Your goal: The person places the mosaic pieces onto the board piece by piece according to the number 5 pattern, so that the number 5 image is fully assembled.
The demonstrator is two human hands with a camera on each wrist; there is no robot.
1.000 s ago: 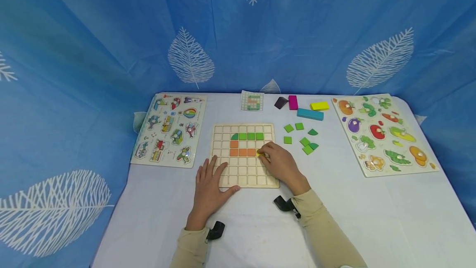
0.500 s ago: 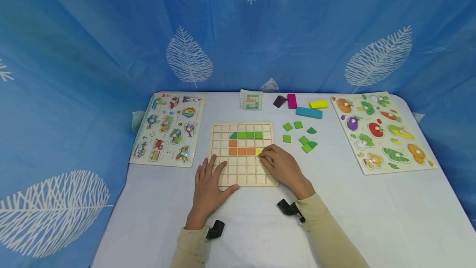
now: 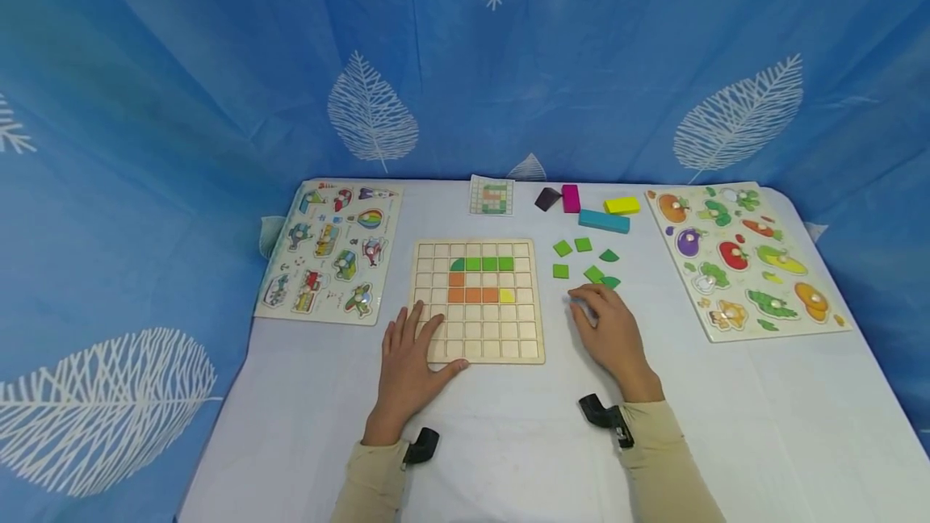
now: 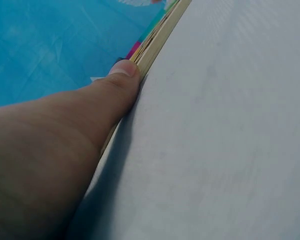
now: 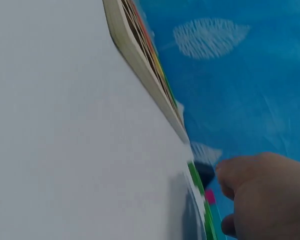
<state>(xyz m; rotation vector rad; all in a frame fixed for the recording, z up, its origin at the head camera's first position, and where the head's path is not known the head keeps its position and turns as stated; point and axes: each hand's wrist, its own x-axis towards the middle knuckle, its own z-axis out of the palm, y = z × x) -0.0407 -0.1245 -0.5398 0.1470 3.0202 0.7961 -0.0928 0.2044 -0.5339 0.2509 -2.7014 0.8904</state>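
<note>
While a blue leaf-printed curtain [image 3: 218, 63] closes off the back and sides, the white table [image 3: 763, 410] carries everything else: a vehicle peg puzzle [image 3: 330, 250] at the left, a vegetable peg puzzle [image 3: 744, 257] at the right, and between them the wooden grid board [image 3: 475, 301]. Behind the board lie a small pattern card [image 3: 492, 195] and four coloured blocks, dark purple [image 3: 548, 199], magenta [image 3: 571, 198], yellow [image 3: 622, 205] and teal [image 3: 604, 221]. Nothing stands between the hands and the board or the loose pieces. The board is pale wood cut into square cells; it holds a green row [image 3: 482, 265] that starts with a quarter-round piece, orange squares [image 3: 472, 294] below it, and one yellow square [image 3: 506, 295] touching the end of the orange row. Just right of the board, the loose green tiles [image 3: 584, 261] lie scattered on the cloth, some square, some quarter-round. The left hand [image 3: 408, 366] lies flat with fingers spread and straight over the board's near left corner, its thumb [image 4: 117, 82] pressed along the board's edge. The right hand [image 3: 610, 329] rests on the table beside the nearest green tiles, fingers loosely curled, fingertips at those tiles; whether it grasps one cannot be told.
</note>
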